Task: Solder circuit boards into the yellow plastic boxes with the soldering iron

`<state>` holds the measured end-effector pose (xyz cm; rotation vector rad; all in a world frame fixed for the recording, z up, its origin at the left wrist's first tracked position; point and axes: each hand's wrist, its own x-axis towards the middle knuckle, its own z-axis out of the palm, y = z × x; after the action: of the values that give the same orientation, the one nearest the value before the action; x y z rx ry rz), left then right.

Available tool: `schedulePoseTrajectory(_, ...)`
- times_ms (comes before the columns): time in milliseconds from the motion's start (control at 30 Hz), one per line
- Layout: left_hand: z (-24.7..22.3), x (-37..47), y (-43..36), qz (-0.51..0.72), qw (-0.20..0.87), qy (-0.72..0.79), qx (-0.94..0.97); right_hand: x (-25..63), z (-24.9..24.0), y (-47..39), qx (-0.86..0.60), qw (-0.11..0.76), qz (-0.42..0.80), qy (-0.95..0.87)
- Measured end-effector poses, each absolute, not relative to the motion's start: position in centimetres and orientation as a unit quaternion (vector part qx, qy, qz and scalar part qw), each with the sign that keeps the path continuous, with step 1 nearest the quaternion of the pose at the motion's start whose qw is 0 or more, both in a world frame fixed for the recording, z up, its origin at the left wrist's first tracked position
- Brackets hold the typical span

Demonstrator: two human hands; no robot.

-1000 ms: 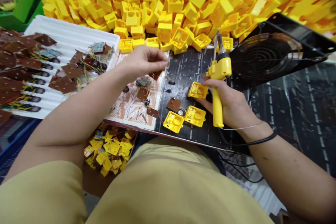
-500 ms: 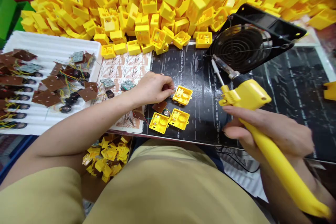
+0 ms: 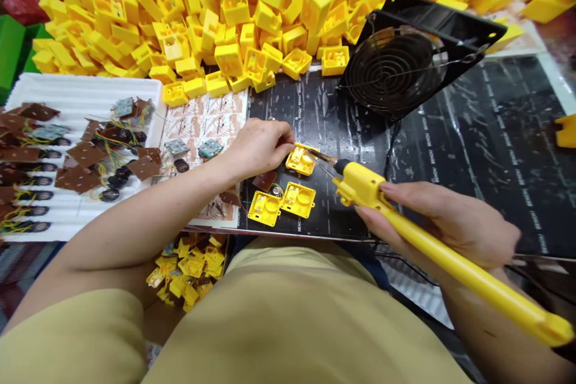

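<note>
My right hand is wrapped round a yellow soldering iron, whose metal tip lies over the upper yellow case. At that case's left upper edge my left hand has thumb and forefinger pinched together; what they hold, if anything, is too small to name. Two more open yellow cases, one at the left and one at the right, sit side by side just below. A small brown board and a round metal part lie beside them.
Many yellow cases are heaped along the back. A black fan stands at the back right. A white tray with wired boards and round black parts is at the left. Below the table's edge sits a pile of yellow pieces.
My right hand has brought the soldering iron left and down, from in front of the fan to the upper case. My left hand stays pinched beside that case. The view has shifted slightly.
</note>
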<state>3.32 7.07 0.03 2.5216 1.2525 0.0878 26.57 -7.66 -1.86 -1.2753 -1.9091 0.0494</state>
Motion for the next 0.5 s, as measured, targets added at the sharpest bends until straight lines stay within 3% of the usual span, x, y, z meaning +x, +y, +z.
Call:
schedulePoseTrajectory(200, -0.1, 3.3, 7.2, 0.021, 0.114, 0.408, 0.906, 25.6, -0.5, -6.3, -0.415, 0.409, -0.073, -0.809)
schedulePoseTrajectory(500, -0.3, 3.6, 6.7, 0.054, -0.038, 0.336, 0.939, 25.9, 1.1, -6.4, -0.362, 0.355, -0.032, -0.862)
